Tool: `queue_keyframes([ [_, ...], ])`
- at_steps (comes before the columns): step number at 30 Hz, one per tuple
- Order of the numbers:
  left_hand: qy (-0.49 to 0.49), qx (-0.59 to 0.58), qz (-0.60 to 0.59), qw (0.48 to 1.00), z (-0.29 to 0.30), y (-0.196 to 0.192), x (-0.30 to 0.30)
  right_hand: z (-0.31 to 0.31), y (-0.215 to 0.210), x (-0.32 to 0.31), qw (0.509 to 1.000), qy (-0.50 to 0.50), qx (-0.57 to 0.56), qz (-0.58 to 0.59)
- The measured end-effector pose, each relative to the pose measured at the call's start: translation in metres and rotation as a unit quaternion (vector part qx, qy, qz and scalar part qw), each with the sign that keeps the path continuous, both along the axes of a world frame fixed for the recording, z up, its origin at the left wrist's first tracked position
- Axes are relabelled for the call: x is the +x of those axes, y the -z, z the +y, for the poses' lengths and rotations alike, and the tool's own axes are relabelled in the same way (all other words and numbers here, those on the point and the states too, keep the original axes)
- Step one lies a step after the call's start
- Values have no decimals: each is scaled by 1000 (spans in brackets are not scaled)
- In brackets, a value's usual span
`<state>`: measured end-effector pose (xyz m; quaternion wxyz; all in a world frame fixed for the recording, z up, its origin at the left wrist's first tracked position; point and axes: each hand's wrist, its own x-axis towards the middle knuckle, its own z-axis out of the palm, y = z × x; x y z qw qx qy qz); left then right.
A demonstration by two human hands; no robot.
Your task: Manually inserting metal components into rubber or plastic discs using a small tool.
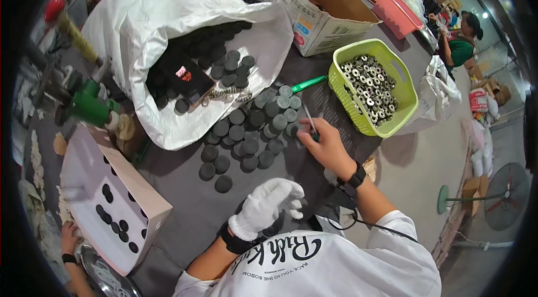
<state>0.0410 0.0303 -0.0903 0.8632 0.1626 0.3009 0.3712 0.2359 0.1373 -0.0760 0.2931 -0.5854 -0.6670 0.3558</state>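
Observation:
My bare right hand (pixel 328 148) is closed around a slim tool with a thin metal shaft (pixel 307 114) and a dark handle; the exact kind is unclear. Its tip points away from me, beside a pile of black round discs (pixel 250 145) spread on the dark table. In a white knit glove, my left hand (pixel 268 207) hovers near the table's front edge, fingers loosely curled and apart, with nothing visible in them. Beyond the pile lies a green-handled cutter (pixel 309 84). A large white woven sack (pixel 168 11) lies open toward the discs, with more discs and a dark phone-like slab (pixel 182 75) inside.
A lime-green basket (pixel 404 103) of metal rings stands right, near a cardboard box (pixel 319 28) and pink bin (pixel 395 14). At left are a pale box (pixel 151 199) with several discs, a green hand press (pixel 89 103) and another person's hand (pixel 69 238). A fan (pixel 507 196) stands far right.

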Motion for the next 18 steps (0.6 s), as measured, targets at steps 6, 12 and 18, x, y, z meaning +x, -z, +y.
queue_keyframes([
  [6, -24, -31, -70, 997, 3, 9, -12, -1, 11, -23, 961, -47, 123, -241],
  [12, -48, -1, -64, 997, 6, 7, -23, -42, -42, -39, 987, -82, -137, -27],
  [18, -100, -130, -123, 979, 6, 4, -29, -71, -80, -32, 963, -152, -222, 6],
])
